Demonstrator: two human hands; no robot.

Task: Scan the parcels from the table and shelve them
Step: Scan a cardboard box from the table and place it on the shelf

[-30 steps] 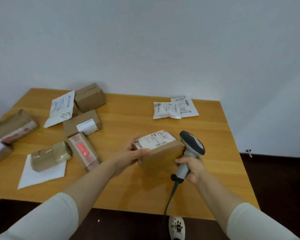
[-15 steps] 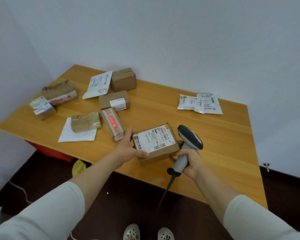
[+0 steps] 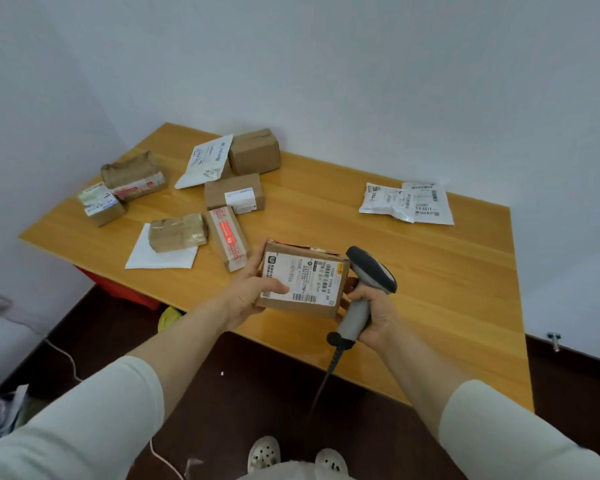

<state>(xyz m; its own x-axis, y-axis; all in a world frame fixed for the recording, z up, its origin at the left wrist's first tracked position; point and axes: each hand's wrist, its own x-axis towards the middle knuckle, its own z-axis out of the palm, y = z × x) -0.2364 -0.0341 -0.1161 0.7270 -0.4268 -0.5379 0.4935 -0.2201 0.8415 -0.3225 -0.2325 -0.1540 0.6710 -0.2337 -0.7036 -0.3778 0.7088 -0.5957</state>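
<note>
Left hand [image 3: 248, 293] grips the box [image 3: 302, 282] by its left edge above the table [image 3: 430, 278], right hand [image 3: 373, 311] clenches the scanner [image 3: 364, 285] beside it; box looks light, stiff — hold by opposite sides.

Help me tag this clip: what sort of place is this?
Likely a parcel-handling room: labelled cardboard parcels and mailer bags lie on a wooden table, and the right hand grips a barcode scanner beside the box the left hand holds.
</note>
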